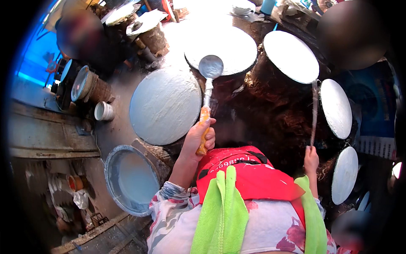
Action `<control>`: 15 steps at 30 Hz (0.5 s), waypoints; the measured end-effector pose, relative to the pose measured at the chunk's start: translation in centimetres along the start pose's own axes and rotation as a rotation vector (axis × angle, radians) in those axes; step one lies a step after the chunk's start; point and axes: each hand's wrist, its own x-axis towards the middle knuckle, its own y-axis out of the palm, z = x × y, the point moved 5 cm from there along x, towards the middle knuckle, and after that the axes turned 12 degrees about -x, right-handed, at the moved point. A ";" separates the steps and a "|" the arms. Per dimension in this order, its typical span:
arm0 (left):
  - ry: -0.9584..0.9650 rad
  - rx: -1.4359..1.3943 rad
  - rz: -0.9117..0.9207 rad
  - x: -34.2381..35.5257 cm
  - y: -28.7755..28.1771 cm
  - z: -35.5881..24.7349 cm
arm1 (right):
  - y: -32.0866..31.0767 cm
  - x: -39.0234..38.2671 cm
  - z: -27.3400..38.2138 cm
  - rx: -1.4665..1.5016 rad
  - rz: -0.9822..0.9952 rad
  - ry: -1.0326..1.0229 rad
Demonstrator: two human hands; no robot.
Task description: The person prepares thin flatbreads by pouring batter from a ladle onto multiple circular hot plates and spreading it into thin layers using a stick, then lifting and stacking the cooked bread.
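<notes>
My left hand [195, 139] is wrapped round the orange handle of a metal ladle [210, 67], its round bowl held up in front of the round tops. Closed on the lower end of a long thin stick-like blade [314, 114], my right hand [311, 160] is at the right. The blade's far end meets the edge of a round white top [292, 57]. Behind the ladle are a large round pale top [165, 106] with a wet-looking white layer and a brighter one [232, 51]. At lower left, a wide tub [111, 163] holds whitish liquid.
Two more white rounds, an upper one [336, 109] and a lower one [344, 175], line the right side. A small white bucket [104, 111] stands on the floor at left, near a wooden bench [50, 131]. Dark brown heaped material [270, 114] lies between the rounds.
</notes>
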 end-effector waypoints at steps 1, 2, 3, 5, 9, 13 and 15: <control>0.056 -0.016 -0.007 -0.6 -0.5 -0.5 | -0.4 0.2 3.1 -0.042 0.041 -0.105; 0.114 -0.025 -0.017 -1.3 -1.1 -1.0 | -0.8 0.2 6.2 -0.077 0.082 -0.211; 0.164 -0.058 -0.022 -2.2 -1.9 -1.5 | -0.7 0.2 9.2 -0.074 0.159 -0.285; 0.252 -0.068 -0.071 -4.5 -3.4 -2.4 | -0.4 0.2 14.7 -0.044 0.283 -0.446; 0.422 -0.134 -0.191 -8.0 -6.3 -3.4 | 0.0 1.9 21.9 -0.025 0.272 -0.747; 0.559 -0.239 -0.236 -11.6 -9.0 -3.6 | 1.2 4.8 25.3 0.017 0.301 -0.737; 0.565 -0.263 -0.245 -12.2 -9.4 -3.3 | 1.5 6.3 25.4 0.030 0.365 -0.686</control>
